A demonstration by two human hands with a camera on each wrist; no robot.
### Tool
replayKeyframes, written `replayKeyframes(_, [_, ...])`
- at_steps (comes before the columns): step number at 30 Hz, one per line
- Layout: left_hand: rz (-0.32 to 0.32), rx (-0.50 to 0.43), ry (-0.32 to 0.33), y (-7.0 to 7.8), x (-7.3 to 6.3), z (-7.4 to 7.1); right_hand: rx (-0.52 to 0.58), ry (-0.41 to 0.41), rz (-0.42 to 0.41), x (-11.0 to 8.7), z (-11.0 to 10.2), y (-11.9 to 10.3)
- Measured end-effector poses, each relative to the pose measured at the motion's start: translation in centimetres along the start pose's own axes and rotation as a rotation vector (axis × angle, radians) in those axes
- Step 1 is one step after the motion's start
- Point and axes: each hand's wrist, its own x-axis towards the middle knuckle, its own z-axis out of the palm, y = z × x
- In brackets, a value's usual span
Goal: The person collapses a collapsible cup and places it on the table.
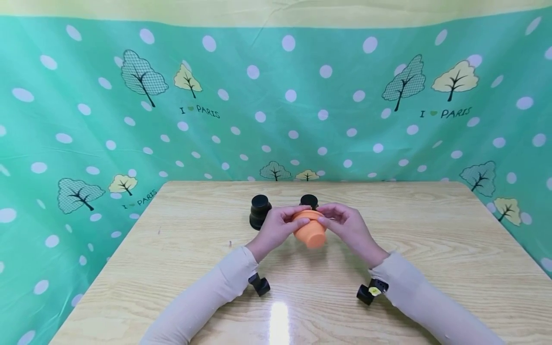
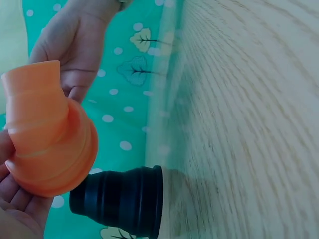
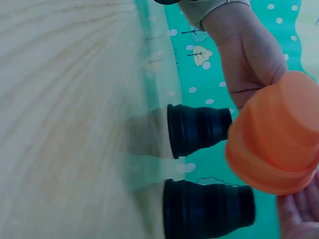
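Observation:
Between both hands, above the table, is an orange collapsible cup (image 1: 311, 235), its small base tilted down towards me. Ridged walls show in the wrist views, with one side of the orange cup (image 2: 45, 119) looking partly folded. My left hand (image 1: 278, 229) pinches its rim from the left, thumb on the near side. From the right, my right hand (image 1: 351, 232) pinches the same rim. Fingers behind the cup are partly hidden. Two black ridged cups stand upside down just beyond the hands: one black cup (image 1: 259, 211) at left, another black cup (image 1: 309, 200) partly hidden behind the orange one.
The wooden table (image 1: 194, 258) reaches back to a green dotted curtain (image 1: 276, 105) printed with trees. Black wrist devices hang below each sleeve, a left device (image 1: 260, 285) and a right device (image 1: 370, 291). A light reflection lies on the near tabletop.

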Motion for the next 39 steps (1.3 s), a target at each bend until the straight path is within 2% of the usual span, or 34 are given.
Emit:
replayKeyframes(4, [0.007,0.025,-0.015,0.0,-0.2,0.1,-0.065,-0.045,-0.001,-0.1,0.1,-0.4])
replayKeyframes(8, [0.018,0.043,-0.027,0.2,-0.3,0.0,-0.104,-0.056,0.012,-0.1,0.2,-0.6])
replayKeyframes(14, [0.002,0.075,-0.033,0.4,-0.4,-0.1,-0.124,-0.109,0.044,0.1,0.2,-0.6])
replayKeyframes(19, [-0.005,0.099,-0.034,0.4,-0.4,-0.2,-0.118,-0.114,0.017,-0.1,0.2,-0.3])
replayKeyframes(25, [0.010,0.003,-0.037,0.8,-0.4,-0.7,-0.054,-0.057,-0.034,-0.4,0.1,-0.1])
replayKeyframes(26, [0.008,-0.020,-0.038,1.1,-0.5,-0.8,-0.029,-0.047,-0.033,-0.4,0.1,-0.1])
replayKeyframes(32, [-0.006,-0.081,-0.014,0.9,-0.1,-0.9,0.123,0.017,-0.031,-0.6,-0.4,-0.4])
replayKeyframes(33, [0.000,-0.095,-0.010,0.6,0.0,-0.8,0.137,0.028,-0.034,-0.6,-0.4,-0.4])
replayKeyframes(39, [0.039,-0.188,0.002,1.0,-0.2,-0.4,0.175,0.083,-0.009,-0.6,-0.5,-0.4])
